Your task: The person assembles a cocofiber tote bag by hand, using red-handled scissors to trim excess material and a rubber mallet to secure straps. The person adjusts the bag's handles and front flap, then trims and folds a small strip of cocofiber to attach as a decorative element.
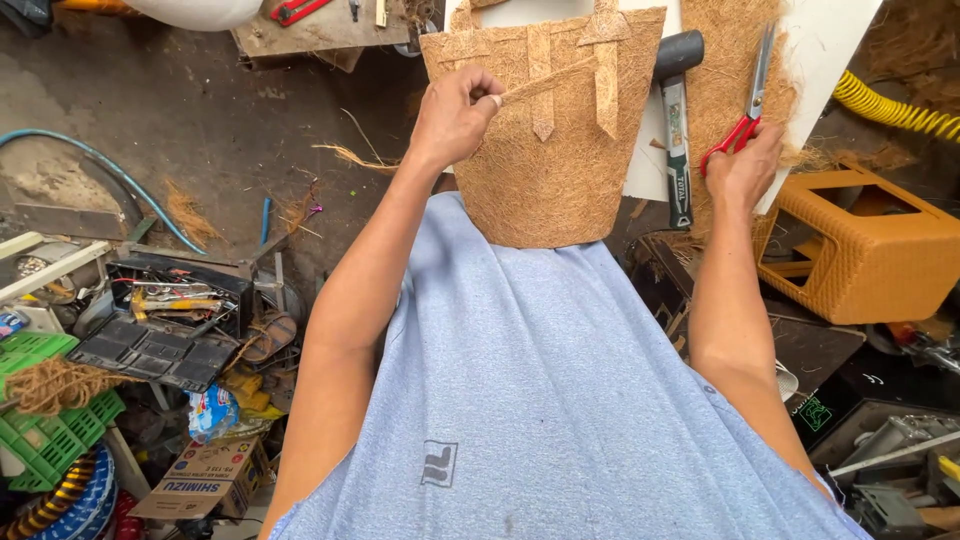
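Head-cam view, looking down over a blue shirt. At far L, ~8 o'clock, a green crate [45, 430] and a black tool tray [150, 350] are seen on the cluttered floor.

L hand [455, 115], ~11 o'clock, is closed in a pinch on a thin fibre strip [545, 82]. The strip's long axis runs from the fingertips up and to the R, toward 2 o'clock, across the front of a brown fibre basket [545, 180]. The basket is propped at 12 o'clock, its lower edge just above the shirt; two upright strips are fixed to its face.

Just R of the basket a hammer [677, 130] is laid w/ handle pointing to 6 o'clock. R hand [745, 165], ~1 o'clock, is wrapped on red-handled scissors [745, 95], blades pointing to 12, well apart from the strip. L hand is the nearer one to the strip. An orange woven stool [865, 245] is seen at 3 o'clock.
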